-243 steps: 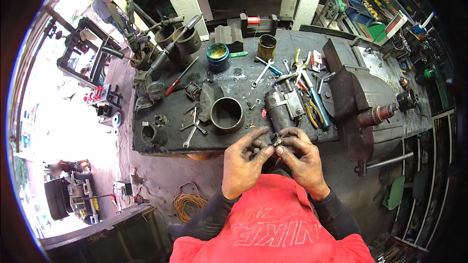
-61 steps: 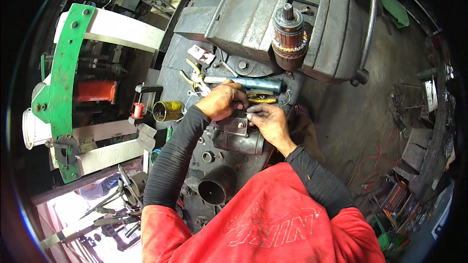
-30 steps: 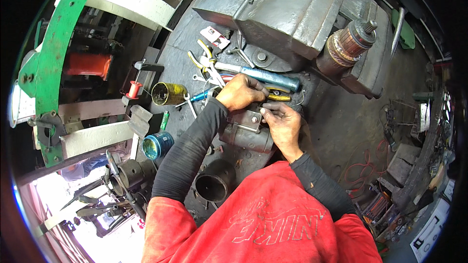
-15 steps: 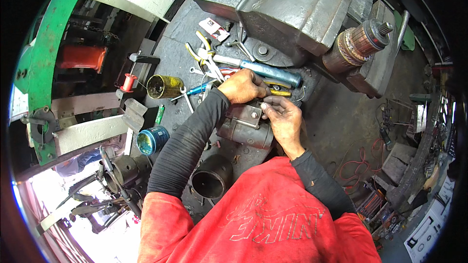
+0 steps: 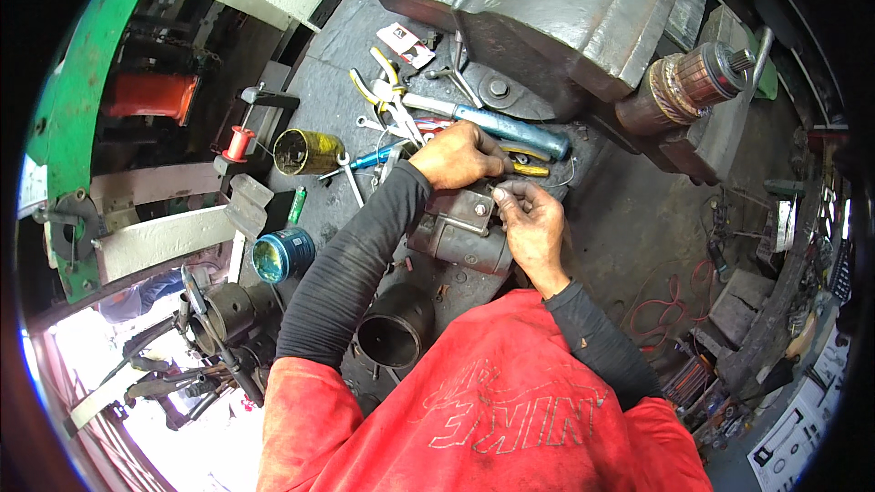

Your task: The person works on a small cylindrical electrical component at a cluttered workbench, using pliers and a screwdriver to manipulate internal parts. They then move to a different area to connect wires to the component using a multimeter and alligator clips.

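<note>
A dark metal cylindrical housing [image 5: 456, 241], looking like a starter motor's body, lies on the bench in front of me, with a bolt on a plate on its top. My left hand [image 5: 462, 157] is over its far end, fingers curled down and pressed together. My right hand [image 5: 533, 228] is at its right side, thumb and forefinger pinched close to the left fingertips. Whatever small part sits between the fingers is hidden. Just beyond the hands lie a blue-handled hammer [image 5: 515, 134], yellow-handled pliers [image 5: 390, 91] and a yellow-handled tool [image 5: 530, 169].
A large bench vise [image 5: 556, 23] stands at the far side, with a copper-wound armature [image 5: 679, 91] at its right. A yellow can [image 5: 307, 152], a blue tub [image 5: 283, 255] and an open metal cylinder [image 5: 394, 333] stand on the left. A red cable [image 5: 670, 310] lies on the right floor.
The view has shifted slightly, so the vise and tools sit a little farther right. Both hands stay at the housing's far end with only small finger movement.
</note>
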Motion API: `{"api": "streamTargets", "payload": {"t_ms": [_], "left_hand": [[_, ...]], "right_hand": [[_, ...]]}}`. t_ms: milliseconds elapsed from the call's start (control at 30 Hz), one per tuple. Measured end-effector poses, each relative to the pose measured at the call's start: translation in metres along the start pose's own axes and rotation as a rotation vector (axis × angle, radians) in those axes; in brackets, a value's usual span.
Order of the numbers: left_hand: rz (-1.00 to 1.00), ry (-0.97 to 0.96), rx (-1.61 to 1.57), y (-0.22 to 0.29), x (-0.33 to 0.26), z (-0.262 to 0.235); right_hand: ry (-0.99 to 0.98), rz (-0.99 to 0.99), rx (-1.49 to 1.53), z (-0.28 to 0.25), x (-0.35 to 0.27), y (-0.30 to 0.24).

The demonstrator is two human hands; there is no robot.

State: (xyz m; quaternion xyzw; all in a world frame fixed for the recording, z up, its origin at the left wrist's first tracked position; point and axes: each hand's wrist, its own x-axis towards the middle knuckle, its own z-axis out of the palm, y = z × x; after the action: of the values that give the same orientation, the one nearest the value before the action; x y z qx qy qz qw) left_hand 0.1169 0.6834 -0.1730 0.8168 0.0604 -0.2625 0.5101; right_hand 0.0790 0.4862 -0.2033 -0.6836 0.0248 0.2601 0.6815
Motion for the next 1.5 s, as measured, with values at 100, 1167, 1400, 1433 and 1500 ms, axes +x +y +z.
{"api": "streamTargets", "payload": {"t_ms": [100, 1167, 1400, 1433, 1500], "left_hand": [[0.000, 0.011, 0.056, 0.001, -0.001, 0.000], [0.187, 0.082, 0.058, -0.002, -0.060, 0.002], [0.149, 0.093, 0.038, -0.002, -0.059, 0.003], [0.154, 0.093, 0.057, -0.002, -0.058, 0.003], [0.149, 0.092, 0.078, -0.001, -0.058, 0.003]], "right_hand": [[0.017, -0.052, -0.054, 0.001, 0.000, 0.001], [-0.210, -0.046, 0.124, 0.006, -0.033, -0.013], [-0.132, -0.284, -0.230, 0.006, -0.031, -0.011], [-0.123, -0.348, -0.270, 0.006, -0.030, -0.011], [-0.096, -0.446, -0.363, 0.005, -0.030, -0.011]]}}
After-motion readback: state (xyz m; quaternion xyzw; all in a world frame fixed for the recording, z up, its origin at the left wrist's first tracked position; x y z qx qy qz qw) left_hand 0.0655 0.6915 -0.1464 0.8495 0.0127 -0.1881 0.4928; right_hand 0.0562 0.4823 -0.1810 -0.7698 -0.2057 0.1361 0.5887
